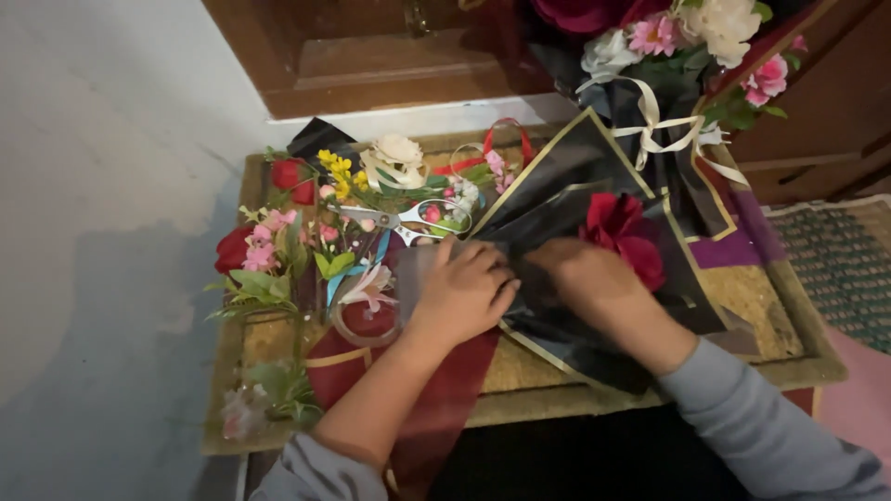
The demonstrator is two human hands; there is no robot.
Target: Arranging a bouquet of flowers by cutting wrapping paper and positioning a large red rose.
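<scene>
On a low mat-covered table [742, 288], my left hand [461, 289] and my right hand [594, 278] press together on a sheet of black wrapping paper with gold edges [557, 186]. Both hands pinch and gather the paper near its lower middle. A red artificial rose [622, 232] lies on the paper just past my right hand. Scissors with pale handles [408, 220] lie just beyond my left hand.
Loose artificial flowers [278, 246] in red, pink, yellow and white cover the table's left side. A roll of clear tape [367, 320] sits by my left wrist on a dark red sheet [436, 408]. A finished bouquet with cream ribbon [668, 121] leans at the back right.
</scene>
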